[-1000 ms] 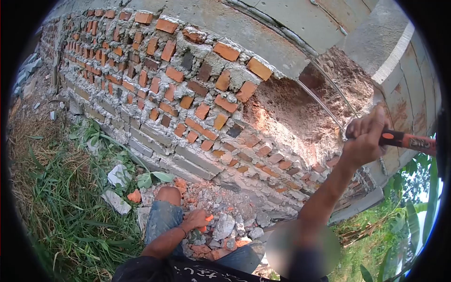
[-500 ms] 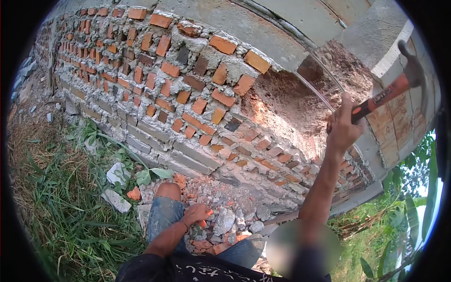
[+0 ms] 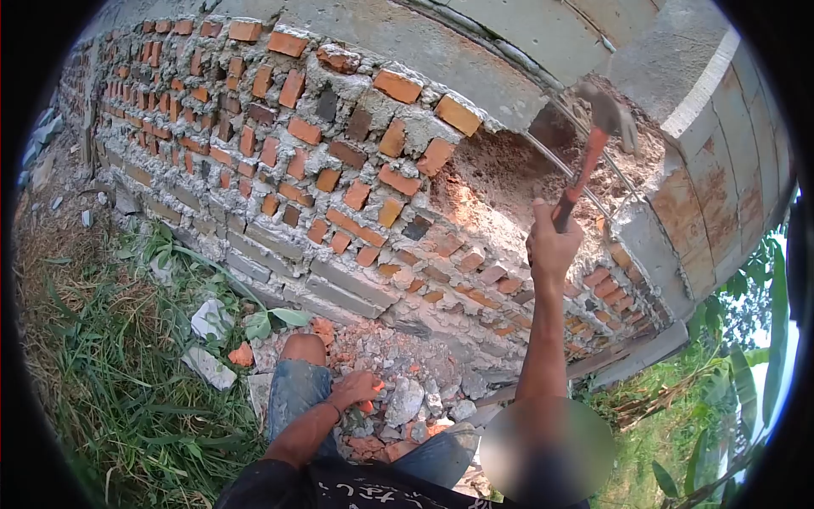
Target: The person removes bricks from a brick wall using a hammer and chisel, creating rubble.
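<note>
My right hand (image 3: 555, 244) is wrapped round the lower handle of a claw hammer (image 3: 585, 166) with a red and black grip. The steel head is up, slightly blurred, and overlaps the broken hollow (image 3: 500, 182) in the brick wall (image 3: 339, 153). Low in front of me, my left hand (image 3: 358, 388) rests by my bent knee, closed on a small bright orange object (image 3: 367, 406). The fingers hide most of that object, and I cannot tell its kind. Just past this hand lie grey and reddish chunks of rubble (image 3: 404, 400).
Metal rods (image 3: 577, 170) cross the hollow's upper right. A concrete slab (image 3: 432, 51) lines the wall's top. Tiled facing (image 3: 721, 195) covers the right side. Grass (image 3: 144, 373) and pale broken blocks (image 3: 210, 317) lie left; greenery grows at lower right.
My right hand and the hammer have swung left, bringing the head from the far right over to the hollow. My left hand has stayed in place by the knee.
</note>
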